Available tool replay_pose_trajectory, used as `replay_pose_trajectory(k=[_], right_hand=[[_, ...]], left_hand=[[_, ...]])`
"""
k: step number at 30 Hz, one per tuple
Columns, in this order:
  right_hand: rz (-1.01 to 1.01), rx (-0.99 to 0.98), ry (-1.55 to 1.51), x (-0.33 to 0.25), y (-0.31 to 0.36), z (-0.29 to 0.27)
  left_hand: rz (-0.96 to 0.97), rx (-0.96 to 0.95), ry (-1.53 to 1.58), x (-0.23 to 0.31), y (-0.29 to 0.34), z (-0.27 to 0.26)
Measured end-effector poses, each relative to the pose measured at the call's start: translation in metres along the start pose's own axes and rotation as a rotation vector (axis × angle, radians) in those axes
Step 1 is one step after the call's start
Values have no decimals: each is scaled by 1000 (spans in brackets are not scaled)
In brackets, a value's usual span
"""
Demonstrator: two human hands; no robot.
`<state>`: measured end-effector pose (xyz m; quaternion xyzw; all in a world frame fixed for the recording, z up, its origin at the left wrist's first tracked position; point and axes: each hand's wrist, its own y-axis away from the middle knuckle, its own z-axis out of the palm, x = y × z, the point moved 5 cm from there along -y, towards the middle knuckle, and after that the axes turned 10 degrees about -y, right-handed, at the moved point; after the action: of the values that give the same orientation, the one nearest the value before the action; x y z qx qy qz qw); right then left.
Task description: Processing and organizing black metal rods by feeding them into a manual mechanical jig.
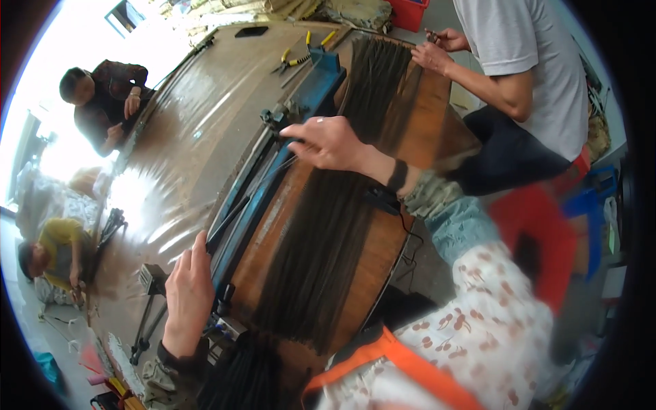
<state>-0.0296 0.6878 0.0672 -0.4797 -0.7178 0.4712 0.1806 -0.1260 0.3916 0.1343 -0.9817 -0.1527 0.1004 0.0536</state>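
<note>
A long blue metal rail jig runs diagonally across the table. Beside its lower part is my left hand, fingers long and close together, their tips on the end of a thin black rod lying along the rail. The thumb is hidden. My right hand hovers over the upper part, next to a small dark metal clamp. Its fingers are curled with the index partly extended; what they pinch is unclear. A thin bright shaft passes beneath them. Dark thin rods lie in a wide bundle right of the rail.
Yellow-handled pliers and a black phone lie on the table's far part. A metal stand is left of my left hand. Co-workers sit at the left, and a person in a grey shirt works at right. Another dark bundle is near me.
</note>
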Motion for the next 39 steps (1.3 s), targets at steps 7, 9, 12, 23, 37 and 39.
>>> replay_pose_trajectory(k=[7, 9, 12, 23, 37, 39], right_hand=[[165, 84, 132, -15, -2, 13], [-94, 27, -232, -50, -21, 34], [347, -73, -561, -16, 8, 42], [328, 153, -648, -125, -37, 90], [512, -289, -951, -161, -44, 125], [244, -184, -627, -135, -29, 118]], left_hand=[[-109, -12, 33, -9, 15, -5], [-91, -98, 37, -3, 10, -5], [-172, 44, -37, -33, 35, -12], [-228, 1, -31, -44, 94, -26], [-227, -4, -73, -31, 146, -39], [-352, 121, -206, -55, 174, -43]])
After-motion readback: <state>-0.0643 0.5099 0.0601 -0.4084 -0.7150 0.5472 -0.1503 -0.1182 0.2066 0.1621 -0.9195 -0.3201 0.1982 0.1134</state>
